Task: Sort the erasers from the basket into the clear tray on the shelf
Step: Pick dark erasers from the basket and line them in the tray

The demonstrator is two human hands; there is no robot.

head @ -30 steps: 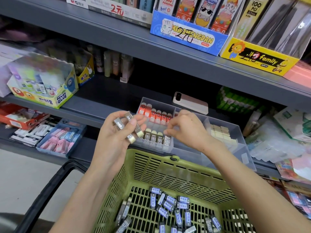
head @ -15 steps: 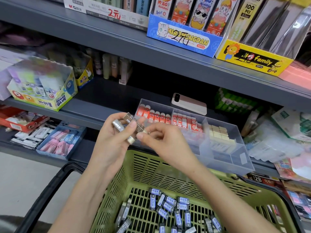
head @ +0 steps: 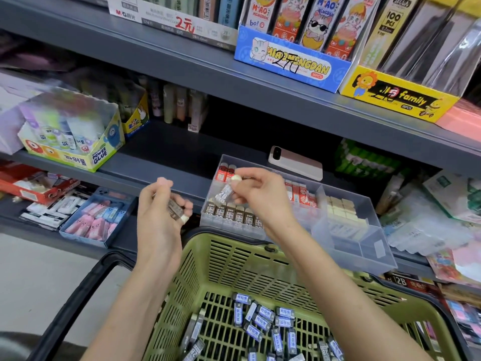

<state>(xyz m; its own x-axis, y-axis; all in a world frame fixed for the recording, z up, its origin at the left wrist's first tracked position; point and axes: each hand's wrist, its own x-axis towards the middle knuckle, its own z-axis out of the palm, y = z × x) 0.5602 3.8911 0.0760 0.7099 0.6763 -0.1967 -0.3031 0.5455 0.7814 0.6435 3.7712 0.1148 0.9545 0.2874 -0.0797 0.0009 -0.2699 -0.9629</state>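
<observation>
Nearest me: green slotted plastic basket (head: pixel 234 264) with a loose pile of small sleeved block erasers (head: pixel 263 321) on its floor, blue-white labels, lying at all angles, some overlapping. I'd judge them light, stiff enough to pinch, paper or film sleeve a bit slick. Best hold looks like thumb and fingertip across the 2 long sides, mid-length, so the block doesn't pivot.

Left hand (head: pixel 158 220): grip closed around a small bunch of dark-sleeved erasers (head: pixel 175 209), pale ends poking out below the fingers. Can't count them; fingers cover most of it.

Right hand (head: pixel 263 196): grip pinched on 1 sleeved eraser marked 2B (head: pixel 224 195), held tilted, pale end up, above the front left compartment of the clear divided plastic tray (head: pixel 364 246) on the grey metal shelf (head: pixel 161 175). Not touching the row below, as far as I can tell.

Tray: front row of brown-labelled upright erasers (head: pixel 234 213), a red-labelled row (head: pixel 299 191) behind, cream blocks (head: pixel 338 209) in the right section. My right hand and wrist hide the middle of both rows, so free slots are unclear. The clear walls blur the edges.

Behind the tray: a pink-backed phone (head: pixel 296 165), lying flat. Basket's near end is cut off by the frame.
</observation>
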